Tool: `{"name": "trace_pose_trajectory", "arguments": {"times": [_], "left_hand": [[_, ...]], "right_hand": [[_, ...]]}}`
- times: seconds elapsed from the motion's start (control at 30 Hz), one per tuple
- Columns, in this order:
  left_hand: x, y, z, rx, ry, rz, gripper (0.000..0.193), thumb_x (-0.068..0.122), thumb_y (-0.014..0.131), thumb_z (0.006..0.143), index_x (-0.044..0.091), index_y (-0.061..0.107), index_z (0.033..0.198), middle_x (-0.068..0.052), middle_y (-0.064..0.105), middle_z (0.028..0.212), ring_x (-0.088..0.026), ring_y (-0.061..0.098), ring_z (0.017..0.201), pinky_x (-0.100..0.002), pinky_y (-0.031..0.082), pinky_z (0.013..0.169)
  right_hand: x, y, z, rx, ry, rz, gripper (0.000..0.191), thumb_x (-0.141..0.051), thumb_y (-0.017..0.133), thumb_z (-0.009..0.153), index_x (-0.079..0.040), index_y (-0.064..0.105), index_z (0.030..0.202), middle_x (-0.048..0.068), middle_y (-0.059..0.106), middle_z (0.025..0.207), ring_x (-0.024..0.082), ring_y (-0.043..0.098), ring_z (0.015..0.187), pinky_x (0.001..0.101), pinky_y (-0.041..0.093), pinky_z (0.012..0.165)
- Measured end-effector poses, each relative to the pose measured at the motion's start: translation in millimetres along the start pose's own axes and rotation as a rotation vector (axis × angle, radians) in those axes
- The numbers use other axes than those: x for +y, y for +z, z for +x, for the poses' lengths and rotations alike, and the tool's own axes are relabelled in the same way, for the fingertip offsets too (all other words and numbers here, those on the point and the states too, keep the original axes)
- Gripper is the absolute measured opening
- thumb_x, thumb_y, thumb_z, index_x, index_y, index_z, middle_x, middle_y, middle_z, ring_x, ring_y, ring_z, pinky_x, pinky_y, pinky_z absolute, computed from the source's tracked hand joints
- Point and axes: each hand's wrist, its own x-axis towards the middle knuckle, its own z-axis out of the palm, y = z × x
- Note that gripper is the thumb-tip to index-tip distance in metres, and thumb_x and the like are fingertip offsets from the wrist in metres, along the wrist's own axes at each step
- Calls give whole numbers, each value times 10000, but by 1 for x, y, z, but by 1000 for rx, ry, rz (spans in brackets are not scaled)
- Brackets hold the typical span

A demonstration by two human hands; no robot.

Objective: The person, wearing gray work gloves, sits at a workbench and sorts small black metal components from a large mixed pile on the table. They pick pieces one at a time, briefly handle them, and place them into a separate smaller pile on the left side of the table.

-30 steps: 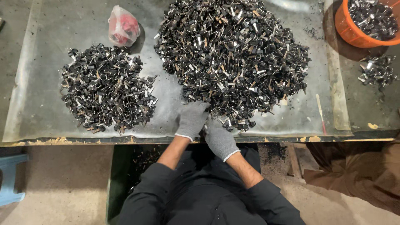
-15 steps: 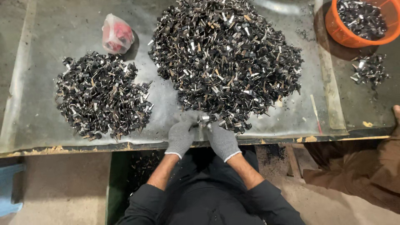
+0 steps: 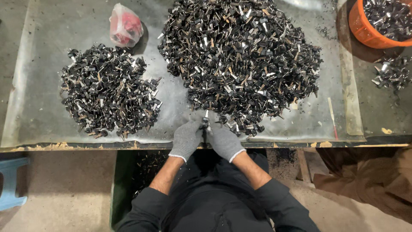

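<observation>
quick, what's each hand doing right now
left hand: closed on a small black and silver metal part
right hand: closed on the same part

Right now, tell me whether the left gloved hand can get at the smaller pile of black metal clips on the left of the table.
Probably yes. The left hand is at the table's near edge, and only bare grey sheet lies between it and the smaller pile of black metal clips.

2 gloved hands: left (image 3: 186, 138), right (image 3: 224, 141), with 1 small clip (image 3: 205, 124) between them. 3 heaps of black-and-silver clips on the mat: 1 large (image 3: 240, 60), 1 medium (image 3: 109, 90), 1 small (image 3: 390, 72); pieces too many to count. 1 orange tub (image 3: 365, 32), 1 plastic bag (image 3: 125, 25), 1 blue stool (image 3: 10, 182).
</observation>
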Motion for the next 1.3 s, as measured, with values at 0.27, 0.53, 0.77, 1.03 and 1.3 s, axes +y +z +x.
{"name": "trace_pose_trajectory", "arguments": {"times": [0.27,0.53,0.77,1.03,1.3], "left_hand": [[9,-3,-7,73,70,-72,173,121,650,860,104,715,1019,-125,688,940,-367,675,890,-504,530,777],[8,-5,-4,74,85,-41,143,111,664,852,83,683,991,-141,657,899,-378,665,843,-496,527,739],[5,1,-9,117,186,-12,169,59,629,872,68,666,1036,-133,651,900,-366,663,802,-488,532,718],[8,0,-11,55,69,-14,196,75,665,835,102,680,1028,-147,666,894,-391,667,801,-523,526,701],[18,-7,-9,108,105,16,391,32,624,816,154,677,1184,-135,684,921,-367,684,773,-485,553,676]], "right_hand": [[-14,2,-6,-75,199,-111,375,-213,504,1038,53,476,1302,251,716,992,428,721,925,505,590,763],[-4,-9,-6,-97,189,34,334,-276,552,1003,16,552,1166,249,712,904,461,716,826,549,568,725],[-10,6,-1,-162,243,-13,255,-235,538,991,-19,578,1122,241,722,920,447,712,871,552,561,781],[-10,5,-4,-68,232,-94,227,-220,539,1022,-8,574,1096,227,718,923,405,728,875,504,588,739],[-22,3,-15,83,38,-139,223,-234,558,1009,-22,619,1046,196,680,1032,391,704,961,495,577,782]]}}
